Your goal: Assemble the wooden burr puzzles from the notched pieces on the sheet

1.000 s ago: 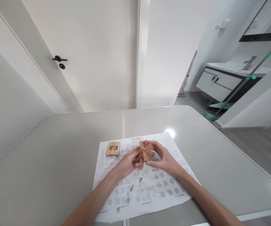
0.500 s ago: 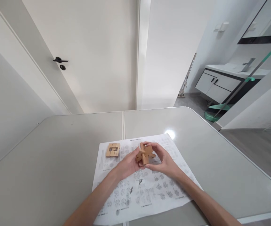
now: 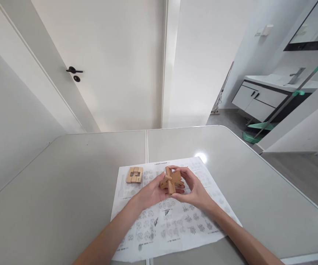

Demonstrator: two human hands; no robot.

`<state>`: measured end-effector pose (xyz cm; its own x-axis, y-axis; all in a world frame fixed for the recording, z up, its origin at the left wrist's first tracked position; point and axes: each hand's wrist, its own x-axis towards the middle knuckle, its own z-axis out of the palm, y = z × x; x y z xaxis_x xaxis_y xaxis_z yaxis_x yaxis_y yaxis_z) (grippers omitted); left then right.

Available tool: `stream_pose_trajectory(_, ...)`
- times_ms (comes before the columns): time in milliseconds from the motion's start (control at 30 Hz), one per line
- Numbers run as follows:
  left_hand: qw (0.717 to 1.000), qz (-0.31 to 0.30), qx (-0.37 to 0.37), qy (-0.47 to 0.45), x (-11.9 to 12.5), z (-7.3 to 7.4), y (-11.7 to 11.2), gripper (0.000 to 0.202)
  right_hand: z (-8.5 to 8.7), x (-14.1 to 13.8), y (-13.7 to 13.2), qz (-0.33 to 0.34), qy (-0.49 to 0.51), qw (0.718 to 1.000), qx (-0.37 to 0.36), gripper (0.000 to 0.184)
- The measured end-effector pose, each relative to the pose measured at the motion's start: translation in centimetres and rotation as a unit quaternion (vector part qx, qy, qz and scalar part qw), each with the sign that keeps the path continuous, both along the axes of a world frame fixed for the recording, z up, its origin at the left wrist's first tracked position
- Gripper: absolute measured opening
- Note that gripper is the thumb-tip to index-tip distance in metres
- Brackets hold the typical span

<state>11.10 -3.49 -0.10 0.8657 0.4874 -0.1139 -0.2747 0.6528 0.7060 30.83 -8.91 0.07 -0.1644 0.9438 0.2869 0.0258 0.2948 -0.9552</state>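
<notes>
A wooden burr puzzle (image 3: 171, 182) with interlocking, crossed pieces is held between both hands above a printed sheet. My left hand (image 3: 153, 192) is closed on its left side, thumb on top and fingers beneath. From the right, my right hand (image 3: 193, 187) grips it, fingers at the far side and thumb near the lower end. Some pieces bear dark marks too small to read. Under the hands lies the white instruction sheet (image 3: 181, 235), printed with rows of small diagrams. A second wooden puzzle (image 3: 134, 175), squarish with an opening in its middle, rests on the sheet's upper left.
The grey table (image 3: 65, 191) has a seam down its middle and a raised edge. Beyond it stand a white door with a black handle (image 3: 74, 70), a washbasin cabinet (image 3: 254, 97), a mop (image 3: 222, 90) and a green dustpan (image 3: 250, 138).
The right fingers have shifted slightly around the burr puzzle, and more fingertips show beneath it. The whole view has moved a little; the second puzzle stays on the sheet.
</notes>
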Motion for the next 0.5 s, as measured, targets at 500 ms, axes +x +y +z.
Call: stream_pose_trajectory(500, 1.0, 0.025, -0.004, 0.003, 0.25, 0.18, -0.17, 0.057, 0.01, 0.28, 0.05, 0.006, -0.02, 1.0, -0.007, 0.055)
